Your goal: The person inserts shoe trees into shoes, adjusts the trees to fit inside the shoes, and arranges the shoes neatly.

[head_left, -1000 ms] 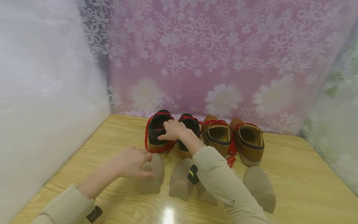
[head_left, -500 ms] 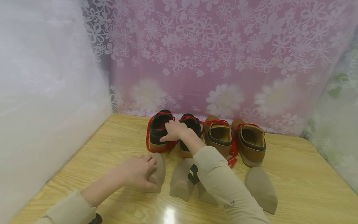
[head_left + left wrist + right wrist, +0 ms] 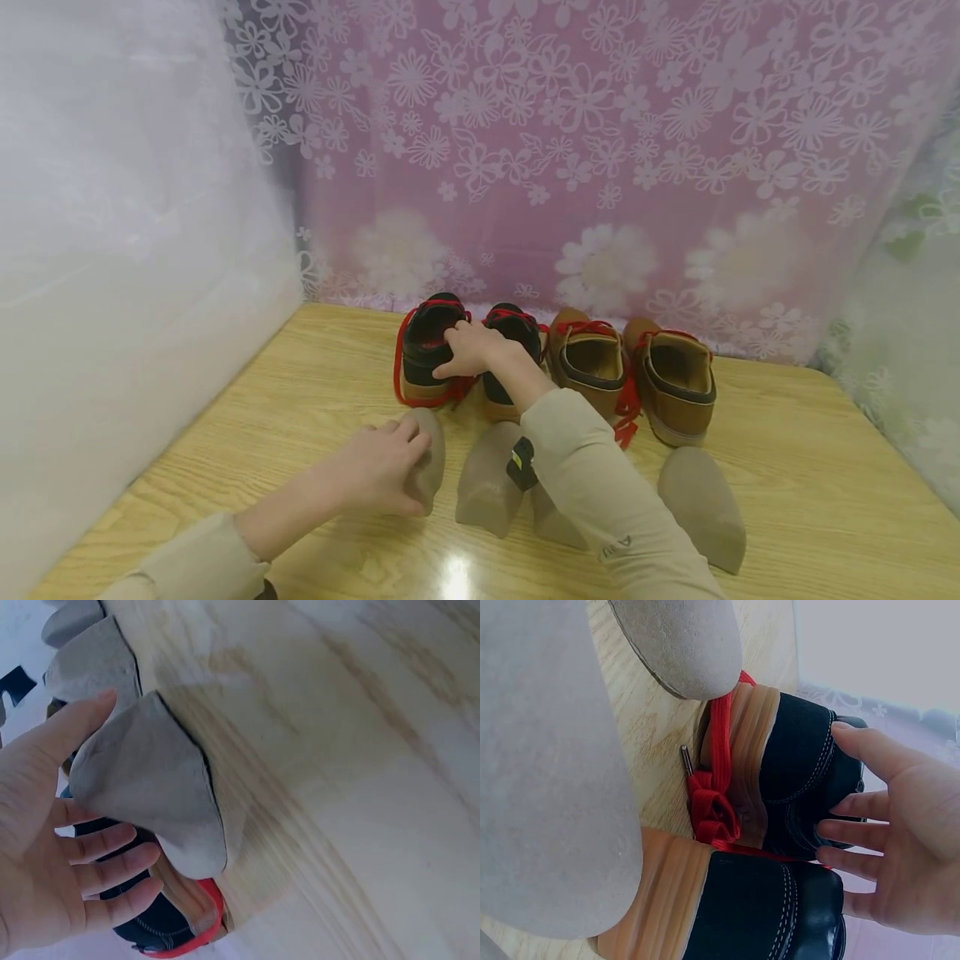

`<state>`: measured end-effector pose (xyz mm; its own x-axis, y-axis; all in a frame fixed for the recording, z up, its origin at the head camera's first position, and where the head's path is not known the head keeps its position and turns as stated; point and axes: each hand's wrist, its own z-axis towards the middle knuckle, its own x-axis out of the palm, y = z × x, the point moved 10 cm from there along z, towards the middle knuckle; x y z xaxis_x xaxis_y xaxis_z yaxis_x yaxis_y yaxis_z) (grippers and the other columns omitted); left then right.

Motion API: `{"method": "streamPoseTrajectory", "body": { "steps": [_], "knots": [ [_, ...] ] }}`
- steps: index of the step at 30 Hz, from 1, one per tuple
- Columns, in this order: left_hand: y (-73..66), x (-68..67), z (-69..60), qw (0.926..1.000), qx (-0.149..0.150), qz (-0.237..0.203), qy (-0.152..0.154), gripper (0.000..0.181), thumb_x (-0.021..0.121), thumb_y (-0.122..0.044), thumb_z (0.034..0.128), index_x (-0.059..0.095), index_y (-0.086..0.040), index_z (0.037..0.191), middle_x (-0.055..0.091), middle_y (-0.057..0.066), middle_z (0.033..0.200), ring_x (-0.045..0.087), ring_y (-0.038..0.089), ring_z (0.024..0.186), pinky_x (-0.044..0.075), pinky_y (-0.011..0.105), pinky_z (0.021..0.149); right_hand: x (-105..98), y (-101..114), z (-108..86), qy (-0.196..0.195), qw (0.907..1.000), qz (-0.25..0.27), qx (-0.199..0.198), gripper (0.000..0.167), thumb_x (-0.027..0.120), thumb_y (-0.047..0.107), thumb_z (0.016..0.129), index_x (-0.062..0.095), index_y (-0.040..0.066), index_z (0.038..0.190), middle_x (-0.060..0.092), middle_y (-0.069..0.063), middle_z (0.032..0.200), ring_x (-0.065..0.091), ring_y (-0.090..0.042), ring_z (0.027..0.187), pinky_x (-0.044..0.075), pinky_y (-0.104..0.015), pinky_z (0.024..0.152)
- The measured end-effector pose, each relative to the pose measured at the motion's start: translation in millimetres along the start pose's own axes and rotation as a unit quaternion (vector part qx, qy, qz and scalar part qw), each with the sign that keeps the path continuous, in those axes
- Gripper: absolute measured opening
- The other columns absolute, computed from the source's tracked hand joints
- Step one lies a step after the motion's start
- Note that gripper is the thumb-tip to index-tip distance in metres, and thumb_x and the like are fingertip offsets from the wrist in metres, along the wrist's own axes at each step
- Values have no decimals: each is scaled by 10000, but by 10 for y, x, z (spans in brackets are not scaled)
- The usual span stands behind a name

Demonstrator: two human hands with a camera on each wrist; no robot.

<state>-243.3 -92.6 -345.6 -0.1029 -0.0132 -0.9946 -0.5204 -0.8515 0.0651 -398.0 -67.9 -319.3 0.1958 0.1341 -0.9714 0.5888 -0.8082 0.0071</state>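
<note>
My left hand [image 3: 382, 471] is over the leftmost grey moulded shoe insert [image 3: 427, 454], its thumb on the near side. In the left wrist view, the fingers [image 3: 120, 892] lie loosely beside the grey insert [image 3: 154, 769], with the thumb by its upper edge; contact is hard to tell. My right hand [image 3: 471, 348] hovers at the opening of the left black shoe [image 3: 423, 354], which has red laces. In the right wrist view its thumb [image 3: 862, 742] meets the black shoe's rim [image 3: 802, 765], and the other fingers are spread, loosely bent, above it.
A second black shoe [image 3: 517, 329] is partly behind my right wrist. Two brown shoes [image 3: 588, 367] with red laces stand to its right. More grey inserts [image 3: 487, 483] lie in front, one far right [image 3: 701, 508]. A flowered pink curtain [image 3: 487, 167] hangs behind the wooden table [image 3: 330, 367].
My left hand has moved right and forward, from beside the leftmost grey insert to over it. My right hand stays at the black shoe almost unmoved.
</note>
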Motion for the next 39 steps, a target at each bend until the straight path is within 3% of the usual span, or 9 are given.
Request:
{"method": "streamPoseTrajectory", "body": {
  "steps": [14, 23, 29, 39],
  "knots": [
    [-55, 114, 60, 9996, -228, -175, 30, 620, 806, -477, 577, 509, -119, 987, 379, 6, 875, 462, 170, 765, 422, 344, 505, 21, -11, -12, 51, 9999, 56, -108, 685, 564, 528, 861, 398, 139, 1401, 338, -89, 1433, 296, -303, 1318, 342, -470, 984],
    [-88, 124, 71, 9996, -285, 19, -79, 637, 822, -488, 548, 505, -115, 956, 372, 0, 823, 451, 168, 694, 378, 330, 483, 33, -8, -10, 79, 9999, 45, -95, 699, 563, 527, 862, 375, 152, 1421, 319, -91, 1455, 282, -302, 1330, 322, -485, 998],
    [-94, 138, 79, 9991, -342, 218, -79, 657, 824, -502, 540, 515, -110, 967, 393, 6, 829, 467, 189, 700, 418, 384, 532, 28, -4, 0, 79, 9999, -14, -96, 699, 560, 528, 864, 372, 153, 1423, 318, -92, 1456, 289, -301, 1326, 327, -479, 996],
    [-107, 106, 103, 9973, -297, 638, -228, 559, 809, -447, 569, 510, -124, 913, 427, 6, 787, 444, 176, 640, 398, 363, 544, 1, -8, 8, 8, 9999, -41, -91, 682, 555, 524, 868, 383, 157, 1417, 332, -86, 1444, 306, -294, 1314, 346, -468, 982]
  ]
}}
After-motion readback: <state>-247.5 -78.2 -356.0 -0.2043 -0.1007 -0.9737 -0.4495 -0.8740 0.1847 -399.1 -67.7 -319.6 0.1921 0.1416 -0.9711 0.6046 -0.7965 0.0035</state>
